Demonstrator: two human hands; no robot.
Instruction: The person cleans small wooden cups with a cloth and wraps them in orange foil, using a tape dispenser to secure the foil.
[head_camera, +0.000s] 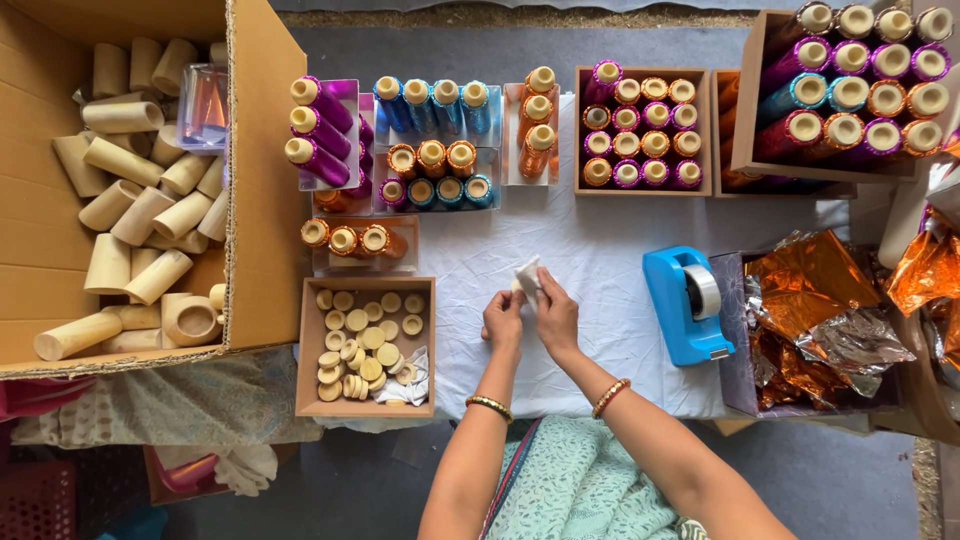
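My left hand and my right hand meet over the white cloth in the middle. Together they hold a small pale round piece wrapped in a scrap of white paper, which sticks up between the fingertips. Both wrists wear bangles. Just left of my left hand stands a small cardboard box with several pale wooden discs in it. A blue tape dispenser stands to the right of my right hand.
A large carton of pale wooden tubes fills the left. Foil-wrapped spools in purple, blue and orange stand in trays and boxes along the back and far right. Crumpled orange and silver foil lies in a box at right.
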